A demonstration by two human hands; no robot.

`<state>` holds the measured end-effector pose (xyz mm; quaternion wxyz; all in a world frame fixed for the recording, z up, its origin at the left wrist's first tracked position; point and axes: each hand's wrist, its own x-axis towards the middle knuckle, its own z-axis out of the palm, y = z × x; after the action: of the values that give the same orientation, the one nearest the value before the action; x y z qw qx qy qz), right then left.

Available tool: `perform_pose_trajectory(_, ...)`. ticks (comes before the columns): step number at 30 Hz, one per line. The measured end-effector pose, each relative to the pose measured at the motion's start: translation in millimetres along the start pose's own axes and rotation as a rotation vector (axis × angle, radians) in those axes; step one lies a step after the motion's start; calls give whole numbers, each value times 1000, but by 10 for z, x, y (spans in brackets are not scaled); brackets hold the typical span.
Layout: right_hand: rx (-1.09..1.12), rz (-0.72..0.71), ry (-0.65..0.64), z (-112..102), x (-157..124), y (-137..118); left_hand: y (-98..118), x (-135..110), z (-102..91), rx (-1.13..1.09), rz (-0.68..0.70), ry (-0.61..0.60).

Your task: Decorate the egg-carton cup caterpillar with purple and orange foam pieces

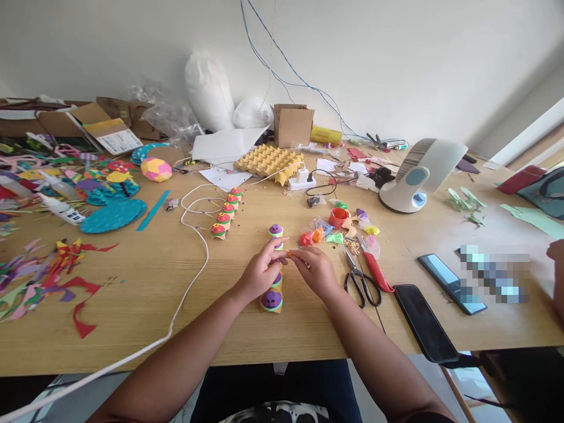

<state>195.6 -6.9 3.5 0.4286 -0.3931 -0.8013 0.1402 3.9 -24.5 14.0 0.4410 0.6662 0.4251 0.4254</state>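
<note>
In the head view, my left hand [259,271] and my right hand [318,271] meet fingertip to fingertip over the table. Between the fingertips is a small orange piece of clay [289,254], partly covered by them. One left finger stretches out above it. Directly beneath lies an egg-carton caterpillar [271,301] in purple and green, its near end showing a face with dark eyes; my hands hide its middle. Further left stands a second egg-carton caterpillar [223,218] in red and green, with thin sticks poking from its side.
Right of my hands lie scissors [362,283], a red-handled knife [376,270], clay packets [318,235], a red cup [338,218] and phones [425,323]. A white cable [203,258] crosses the left side. Behind are an egg tray [268,161] and a fan [414,176]. Another person's hand [557,258] shows far right.
</note>
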Motion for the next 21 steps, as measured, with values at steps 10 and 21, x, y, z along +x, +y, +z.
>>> perform_pose_trajectory(10, 445, 329, -52, -38, 55, -59, -2, -14, -28, 406, 323, 70)
perform_pose_trajectory(21, 589, 398, -214, -41, 60, -72, 50, 26, -34, 501, 483, 109)
